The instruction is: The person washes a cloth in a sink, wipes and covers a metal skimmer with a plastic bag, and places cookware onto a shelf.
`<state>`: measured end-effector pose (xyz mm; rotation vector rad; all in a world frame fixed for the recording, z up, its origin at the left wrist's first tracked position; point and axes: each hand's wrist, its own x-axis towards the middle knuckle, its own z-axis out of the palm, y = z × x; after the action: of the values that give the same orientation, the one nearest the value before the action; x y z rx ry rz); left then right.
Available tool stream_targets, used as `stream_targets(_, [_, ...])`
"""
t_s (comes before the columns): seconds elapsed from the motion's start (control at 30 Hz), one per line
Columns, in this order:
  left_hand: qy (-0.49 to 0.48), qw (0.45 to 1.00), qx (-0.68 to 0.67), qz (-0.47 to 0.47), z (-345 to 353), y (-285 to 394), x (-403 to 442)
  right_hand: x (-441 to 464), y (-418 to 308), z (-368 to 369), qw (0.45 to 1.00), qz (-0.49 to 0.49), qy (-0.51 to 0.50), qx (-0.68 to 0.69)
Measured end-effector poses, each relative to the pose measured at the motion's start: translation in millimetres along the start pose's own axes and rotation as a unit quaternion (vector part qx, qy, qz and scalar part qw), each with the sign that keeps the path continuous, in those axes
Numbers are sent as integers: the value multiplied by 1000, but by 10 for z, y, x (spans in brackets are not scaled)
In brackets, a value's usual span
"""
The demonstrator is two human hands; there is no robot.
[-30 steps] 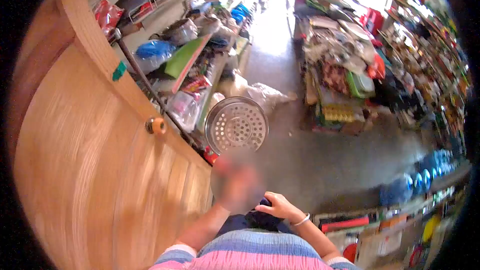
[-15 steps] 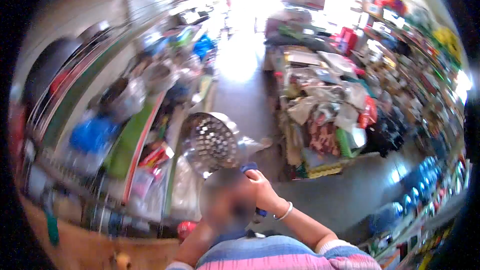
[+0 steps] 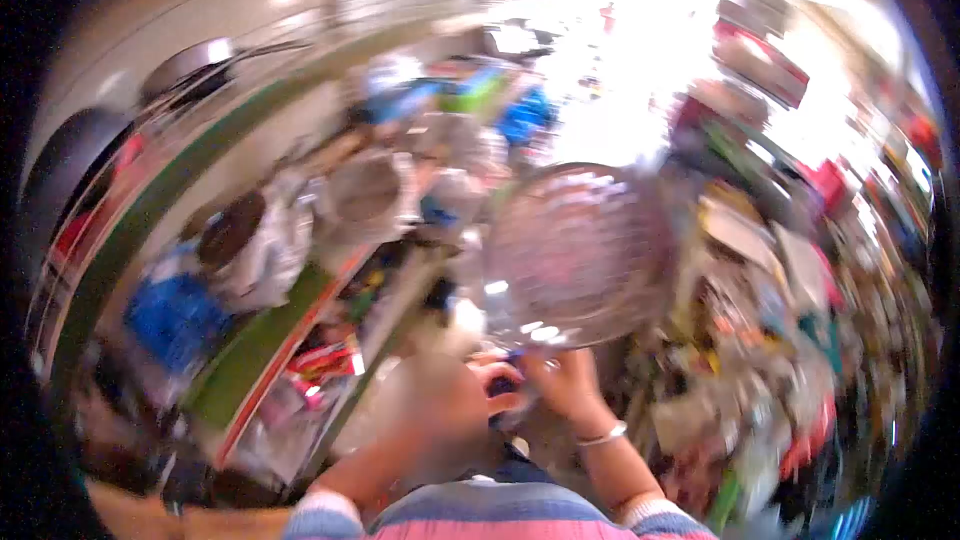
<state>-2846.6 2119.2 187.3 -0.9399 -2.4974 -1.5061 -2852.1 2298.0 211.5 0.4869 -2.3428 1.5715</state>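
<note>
A large round shiny metal pan (image 3: 580, 250) is held out in front of me, its broad face turned up toward the camera and smeared by motion. My right hand (image 3: 567, 385) grips its near rim, a white bangle at the wrist. Close beside it, my left hand (image 3: 485, 390) has its fingers curled round a small dark blue object (image 3: 505, 380), whose kind I cannot make out. Blur covers much of the left hand and forearm. Whether the blue object is joined to the pan is hidden.
Shelving with a green edge (image 3: 180, 180) runs along the left, with pots and a blue plastic bag (image 3: 175, 315) by it. Heaped goods (image 3: 740, 380) crowd the right side. Bright light floods the far end.
The pan has swung up and to the right, its face now more toward me. Both hands have shifted rightward with it. The view has turned left, tilting the aisle.
</note>
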Motion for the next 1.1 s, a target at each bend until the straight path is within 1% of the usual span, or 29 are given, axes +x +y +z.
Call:
stream_targets(0.03, [2,1000,1,21,-49,-110,175,319,-72,-182,994,86,-36,51])
stream_targets(0.07, [0,1000,-18,8,-164,-177,263,635,-174,-132,958,81,56,270])
stream_targets(0.1, [6,999,-50,-2,-244,-264,332,982,-183,-306,987,22,-25,157])
stream_targets(0.13, [22,997,-49,-46,-263,-384,343,1269,-187,-348,987,-69,-2,143])
stream_targets(0.17, [30,995,-51,-86,-260,-501,330,1541,-171,-401,988,-106,22,107])
stream_targets(0.2, [30,994,-51,-93,-294,-567,328,1837,-243,-538,992,-124,-19,-8])
stream_targets(0.23, [54,993,-25,-102,-260,-583,318,2126,-411,-598,983,-175,15,-61])
stream_targets(0.27, [57,992,-31,-108,-230,-682,288,2414,-509,-535,976,-190,47,-101])
stream_targets(0.3, [61,991,-36,-113,-253,-770,277,2744,-698,-461,964,-238,21,-112])
stream_targets(0.33, [74,989,-38,-119,-295,-810,274,3017,-1003,-350,967,-195,-2,-165])
stream_targets(0.37, [65,990,-24,-125,-342,-902,284,3360,-1140,-169,919,-359,22,-159])
stream_targets(0.4, [73,988,-20,-136,-401,-960,287,3696,-1305,2,899,-409,3,-158])
stream_targets(0.43, [81,986,-17,-145,-482,-1005,315,3948,-1535,215,877,-443,28,-186])
stream_targets(0.47, [87,986,-12,-142,-592,-1023,337,4221,-1734,420,843,-491,43,-215])
stream_targets(0.5, [103,985,-15,-141,-629,-1144,322,4313,-1986,621,849,-475,43,-227])
stream_targets(0.57, [118,980,-20,-161,-786,-1206,352,4781,-2306,1134,820,-533,-7,-207])
stream_targets(0.6, [148,982,-13,-113,-818,-1326,356,4878,-2498,1387,844,-485,-43,-222])
stream_targets(0.63, [158,978,-25,-136,-900,-1273,373,4948,-2650,1632,842,-495,-52,-208])
stream_targets(0.7, [162,979,-5,-120,-1026,-1341,404,5059,-2874,1991,818,-518,-103,-229])
stream_targets(0.73, [165,975,7,-151,-1084,-1319,414,5070,-2958,2144,805,-526,-122,-245])
stream_targets(0.77, [183,973,12,-136,-1123,-1367,417,5087,-3018,2273,792,-533,-143,-262])
stream_targets(0.83, [218,970,25,-110,-1156,-1481,412,5098,-3099,2415,769,-548,-152,-293])
stream_targets(0.87, [239,969,52,-42,-1208,-1541,437,5108,-3122,2488,757,-554,-158,-309])
stream_targets(0.97, [267,963,26,-2,-1132,-1830,464,5252,-3046,2635,761,-545,-171,-310])
stream_targets(1.0, [261,965,26,5,-1140,-1888,439,5291,-3020,2676,763,-540,-177,-308])
stream_targets(1.07, [246,969,23,20,-1418,-1523,472,5354,-2950,2740,769,-529,-191,-304])
stream_targets(1.1, [247,969,17,5,-1395,-1559,470,5390,-2902,2774,769,-532,-195,-296])
